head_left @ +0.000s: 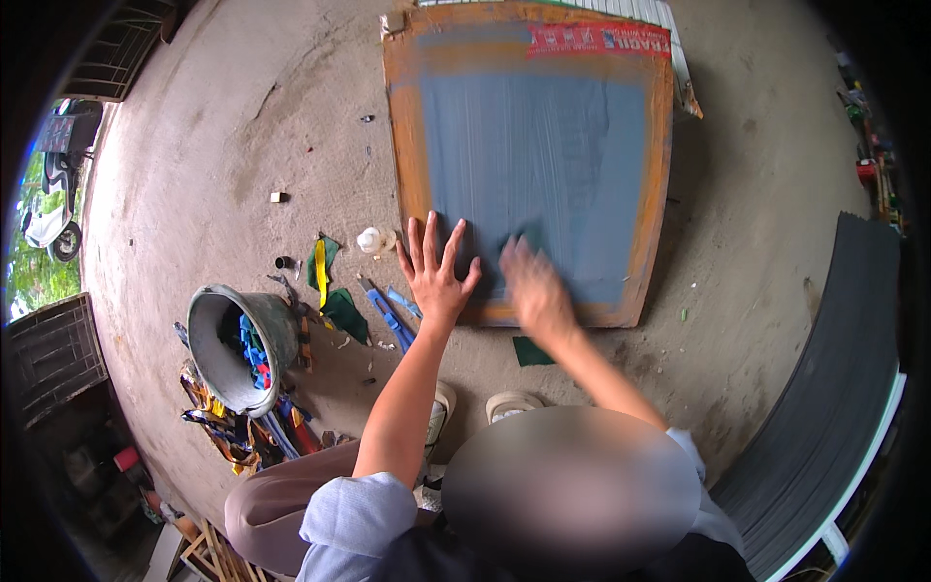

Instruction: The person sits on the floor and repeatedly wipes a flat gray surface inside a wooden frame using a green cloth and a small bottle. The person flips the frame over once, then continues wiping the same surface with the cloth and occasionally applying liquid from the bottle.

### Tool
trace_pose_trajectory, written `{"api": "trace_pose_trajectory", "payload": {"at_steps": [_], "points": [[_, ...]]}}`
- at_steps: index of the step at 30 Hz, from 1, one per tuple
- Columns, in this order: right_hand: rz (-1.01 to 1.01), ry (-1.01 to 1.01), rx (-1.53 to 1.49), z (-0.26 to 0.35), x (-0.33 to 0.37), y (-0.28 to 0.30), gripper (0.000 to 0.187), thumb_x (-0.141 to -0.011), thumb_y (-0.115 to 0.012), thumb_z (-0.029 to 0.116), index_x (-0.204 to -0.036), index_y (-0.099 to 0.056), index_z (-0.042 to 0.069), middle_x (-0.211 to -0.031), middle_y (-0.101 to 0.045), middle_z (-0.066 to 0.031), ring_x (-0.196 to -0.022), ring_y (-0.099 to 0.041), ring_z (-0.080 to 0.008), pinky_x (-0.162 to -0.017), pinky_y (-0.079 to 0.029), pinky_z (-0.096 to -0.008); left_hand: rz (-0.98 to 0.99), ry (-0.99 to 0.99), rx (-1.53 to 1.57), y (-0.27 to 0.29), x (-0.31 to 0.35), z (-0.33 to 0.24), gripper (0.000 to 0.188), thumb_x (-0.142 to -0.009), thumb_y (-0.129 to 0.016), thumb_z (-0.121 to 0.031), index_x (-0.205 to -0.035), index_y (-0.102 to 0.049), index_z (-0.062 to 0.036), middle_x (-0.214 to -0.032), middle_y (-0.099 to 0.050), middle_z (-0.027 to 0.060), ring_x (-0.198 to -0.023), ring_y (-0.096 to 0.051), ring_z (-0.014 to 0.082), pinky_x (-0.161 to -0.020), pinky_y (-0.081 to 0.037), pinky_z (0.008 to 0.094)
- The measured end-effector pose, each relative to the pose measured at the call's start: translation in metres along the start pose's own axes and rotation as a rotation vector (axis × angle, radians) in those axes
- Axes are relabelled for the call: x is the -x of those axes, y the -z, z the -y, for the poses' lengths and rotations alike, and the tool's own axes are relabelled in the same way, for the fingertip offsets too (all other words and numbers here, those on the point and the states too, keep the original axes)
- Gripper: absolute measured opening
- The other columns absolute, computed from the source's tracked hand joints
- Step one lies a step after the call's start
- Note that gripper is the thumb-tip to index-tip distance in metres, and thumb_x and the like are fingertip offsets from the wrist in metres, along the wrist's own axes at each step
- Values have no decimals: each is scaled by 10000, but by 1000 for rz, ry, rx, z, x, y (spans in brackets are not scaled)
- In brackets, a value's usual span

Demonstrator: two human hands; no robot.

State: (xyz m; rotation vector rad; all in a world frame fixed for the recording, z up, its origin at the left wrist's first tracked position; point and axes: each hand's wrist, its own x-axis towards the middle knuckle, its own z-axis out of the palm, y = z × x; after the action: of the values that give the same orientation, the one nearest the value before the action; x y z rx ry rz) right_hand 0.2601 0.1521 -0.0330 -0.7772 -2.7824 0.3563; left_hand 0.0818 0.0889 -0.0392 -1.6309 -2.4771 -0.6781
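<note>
A flat rectangular panel [543, 126] lies in front of me, grey in the middle and bordered with brown tape. Pale streaks run along its grey face. My left hand [438, 276] rests flat on the panel's near left part, fingers spread. Smeared by motion, my right hand [535, 291] is on the near part of the same face. It presses a dark green piece of sheet [529, 234] against the surface; whether this is cloth or abrasive sheet I cannot tell. Another dark green piece [532, 351] sticks out below the panel's near edge.
Left of the panel are a clear plastic bottle [371, 241], a blue utility knife [386, 312] and green scraps [345, 315]. A grey bucket [276, 330] lies tipped, holding blue and red pieces. Tools [218, 427] lie beside it. A dark ribbed sheet [824, 388] stands at right.
</note>
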Motion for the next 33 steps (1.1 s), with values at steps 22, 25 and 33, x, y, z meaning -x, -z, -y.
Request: {"api": "trace_pose_trajectory", "payload": {"at_steps": [22,25,33], "points": [[107,104,-46,8,52,-19,693,-872,-613,207,-1471,-294,66,-1513,-320,-117,-1387,-320,-263,-1114,-330,-458,128,123,250,38,54,-2,690,-821,-659,-149,-1440,-354,-148,-1541,-236,105,-1453,-141,315,-1149,-53,581],[-91,-143,270,-57,30,7,596,-985,-405,297,-1499,-192,84,-1564,-171,-94,-1451,-144,-245,-1191,-103,-443,55,245,315,54,81,1,653,-823,-657,-95,-1409,-369,-122,-1506,-303,99,-1447,-171,305,-1160,-52,546],[71,191,122,-50,35,0,540,-951,-493,268,-1432,-372,54,-1465,-412,-97,-1327,-432,-247,-1143,-298,-429,-51,359,321,42,85,33,685,-827,-642,-85,-1421,-304,-48,-1486,-307,160,-1416,-237,331,-1158,-112,526]]}}
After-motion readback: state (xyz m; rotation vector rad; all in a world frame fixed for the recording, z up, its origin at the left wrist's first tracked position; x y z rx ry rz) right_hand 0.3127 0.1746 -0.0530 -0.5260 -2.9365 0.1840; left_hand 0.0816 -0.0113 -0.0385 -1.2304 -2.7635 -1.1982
